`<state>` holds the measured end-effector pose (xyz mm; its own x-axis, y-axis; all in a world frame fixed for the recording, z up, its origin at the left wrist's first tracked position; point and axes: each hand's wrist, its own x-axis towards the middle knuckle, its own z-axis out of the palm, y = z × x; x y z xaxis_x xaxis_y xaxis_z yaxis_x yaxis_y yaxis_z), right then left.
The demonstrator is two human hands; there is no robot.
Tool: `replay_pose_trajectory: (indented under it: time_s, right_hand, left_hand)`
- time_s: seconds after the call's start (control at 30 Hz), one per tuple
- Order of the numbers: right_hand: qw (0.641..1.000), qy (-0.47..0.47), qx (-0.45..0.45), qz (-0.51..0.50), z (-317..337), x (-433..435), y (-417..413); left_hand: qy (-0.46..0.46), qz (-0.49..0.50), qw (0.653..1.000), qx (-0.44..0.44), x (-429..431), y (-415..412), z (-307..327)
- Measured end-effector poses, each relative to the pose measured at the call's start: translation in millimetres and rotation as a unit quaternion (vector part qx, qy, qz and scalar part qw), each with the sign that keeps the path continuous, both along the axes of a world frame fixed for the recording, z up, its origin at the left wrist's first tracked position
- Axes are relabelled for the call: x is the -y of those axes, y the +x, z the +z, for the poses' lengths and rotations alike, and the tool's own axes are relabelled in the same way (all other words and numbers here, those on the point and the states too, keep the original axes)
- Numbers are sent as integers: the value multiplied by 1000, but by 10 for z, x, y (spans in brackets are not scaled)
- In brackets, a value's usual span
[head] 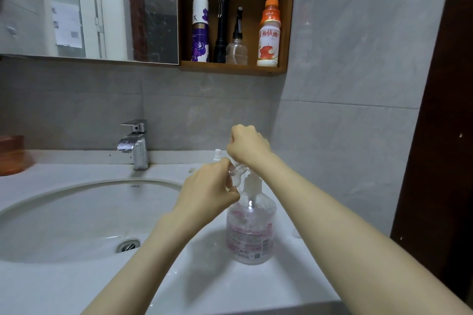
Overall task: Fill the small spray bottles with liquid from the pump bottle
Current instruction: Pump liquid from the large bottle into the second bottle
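Mid-frame, the left grip curls round a small spray bottle beside the top of the pump bottle. The right grip is curled above; I cannot tell what it holds.

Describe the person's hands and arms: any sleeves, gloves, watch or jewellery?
Left hand and right hand are bare, with no gloves. Left forearm and right forearm are uncovered down to the frame edge: no sleeves, watch or bracelet in view. No rings show, though the curled fingers are partly hidden. No markings or tattoos visible.
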<state>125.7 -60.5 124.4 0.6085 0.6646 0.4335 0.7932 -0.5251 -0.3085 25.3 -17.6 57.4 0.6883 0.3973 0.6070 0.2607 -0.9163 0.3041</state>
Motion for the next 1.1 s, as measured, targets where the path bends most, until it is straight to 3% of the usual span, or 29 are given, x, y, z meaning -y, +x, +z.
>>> replay_pose_trajectory:
  time_s: [0.5,0.9,1.1]
  right_hand:
    - [1000,21,-4,0,22,-5,17]
    - [999,-36,3,12,-81,-39,27]
    - [1000,21,2,12,-9,-13,6]
  left_hand:
    - [-21,-13,1000,5,9,-11,18]
    - [-15,-9,1000,-15,-3,-17,-74]
    - [6,11,1000,-26,24,-37,55]
